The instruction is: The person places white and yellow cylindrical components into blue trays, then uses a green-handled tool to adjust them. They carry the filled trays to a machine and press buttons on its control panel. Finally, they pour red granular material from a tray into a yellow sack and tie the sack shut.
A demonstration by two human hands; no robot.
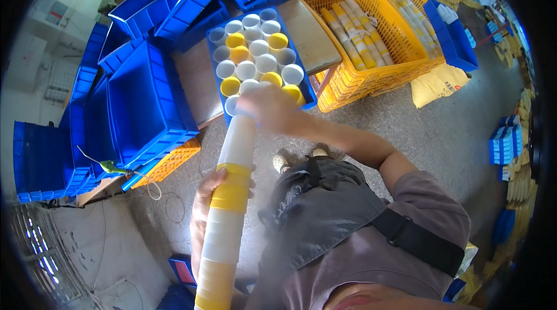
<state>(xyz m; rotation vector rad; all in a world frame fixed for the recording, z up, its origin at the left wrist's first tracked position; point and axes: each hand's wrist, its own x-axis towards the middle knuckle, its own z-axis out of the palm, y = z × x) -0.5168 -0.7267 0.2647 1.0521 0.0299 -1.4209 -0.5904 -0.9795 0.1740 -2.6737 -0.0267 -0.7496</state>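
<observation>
Left hand [203, 198] grips the cup stack [228, 223]; right hand [270, 110] blurs, grip unclear. Best support the stack's near end.

Workshop or small factory; evidence: blue plastic bins [139, 101] piled at left; yellow crates [348, 86] holding bundled cup stacks [353, 30]; blue tray [308, 86] packed with cups [259, 49]; yellow sack [436, 90]; hard grey floor [444, 136].

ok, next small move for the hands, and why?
I'd probably steady the stack of tapered tubes with the left hand and settle the right hand on its far end. The left hand wraps the stack partway along; the right is blurred at that end, its grip unreadable, and the blue bin of upright tubes lies just beyond.
</observation>
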